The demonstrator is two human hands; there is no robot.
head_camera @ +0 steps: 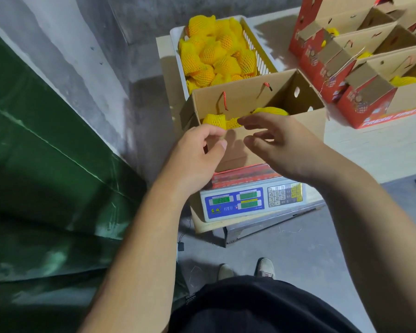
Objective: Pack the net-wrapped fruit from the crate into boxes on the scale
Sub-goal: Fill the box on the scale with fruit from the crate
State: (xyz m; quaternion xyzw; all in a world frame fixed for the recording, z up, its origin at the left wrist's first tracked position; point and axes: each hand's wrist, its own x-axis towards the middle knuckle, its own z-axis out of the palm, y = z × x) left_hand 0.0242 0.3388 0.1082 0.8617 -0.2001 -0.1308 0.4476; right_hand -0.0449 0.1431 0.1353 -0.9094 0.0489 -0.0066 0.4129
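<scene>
An open cardboard box [235, 152] stands on a white electronic scale [252, 200]. Net-wrapped yellow fruit [214, 120] lies inside it near the front wall, with more [271, 111] further right. My left hand [197, 152] hovers at the box's front left edge, fingers loosely curled, holding nothing. My right hand [279, 143] hangs over the front rim with spread, relaxed fingers, just above the fruit. Behind the box a white and yellow crate [257, 54] is heaped with several net-wrapped fruits [216, 54].
Several red "Fresh Fruit" boxes [360, 104] with fruit inside stand on a pale table [370, 150] at right. A green tarp [46, 176] fills the left side. The scale rests on a low stand over a concrete floor [310, 248]; my shoes [265, 267] are below.
</scene>
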